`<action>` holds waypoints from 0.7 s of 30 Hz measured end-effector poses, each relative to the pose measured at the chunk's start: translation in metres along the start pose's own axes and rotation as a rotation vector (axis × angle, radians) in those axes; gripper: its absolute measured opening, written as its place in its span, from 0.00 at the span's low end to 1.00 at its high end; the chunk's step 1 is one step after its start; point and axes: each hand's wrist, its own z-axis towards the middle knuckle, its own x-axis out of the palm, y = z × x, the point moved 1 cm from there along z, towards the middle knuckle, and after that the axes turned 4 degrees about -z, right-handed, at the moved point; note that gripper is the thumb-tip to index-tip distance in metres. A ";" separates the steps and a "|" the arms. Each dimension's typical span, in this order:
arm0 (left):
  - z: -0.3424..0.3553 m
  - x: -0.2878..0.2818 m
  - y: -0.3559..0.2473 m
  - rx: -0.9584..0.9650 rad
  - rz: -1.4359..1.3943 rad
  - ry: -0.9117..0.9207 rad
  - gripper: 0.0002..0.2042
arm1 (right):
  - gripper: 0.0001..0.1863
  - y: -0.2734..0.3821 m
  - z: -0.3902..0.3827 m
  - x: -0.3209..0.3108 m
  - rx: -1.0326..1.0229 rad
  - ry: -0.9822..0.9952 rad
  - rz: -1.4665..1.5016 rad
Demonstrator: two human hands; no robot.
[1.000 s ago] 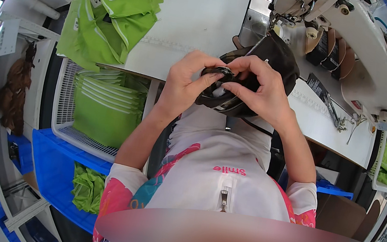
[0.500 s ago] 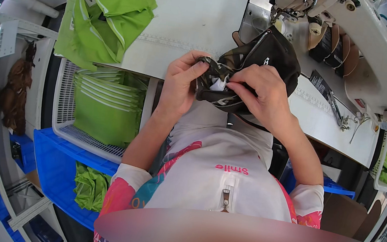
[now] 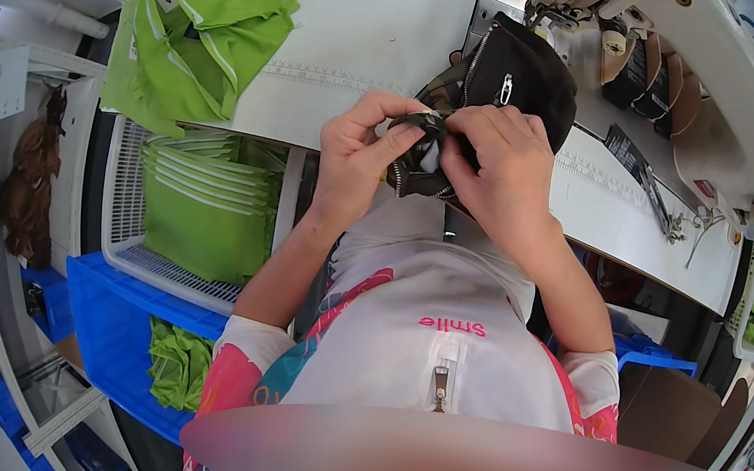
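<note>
Relative to the picture half a second earlier, your left hand (image 3: 356, 148) and right hand (image 3: 507, 162) are closer together, the gap between their fingertips being narrower at the gathered fabric edge. The dark bag (image 3: 541, 69) is turned and shifted leftward, so that its long zipper (image 3: 470, 78) runs more nearly upright in your view and its upper end overlaps more of the metal plate (image 3: 496, 0). The zipper pull (image 3: 507, 88) now stands exposed above your right hand, while less of the white material (image 3: 430, 157) shows between your hands.
</note>
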 end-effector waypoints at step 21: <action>-0.006 -0.011 -0.006 -0.121 0.249 0.122 0.09 | 0.05 -0.024 -0.011 0.009 0.224 0.235 0.653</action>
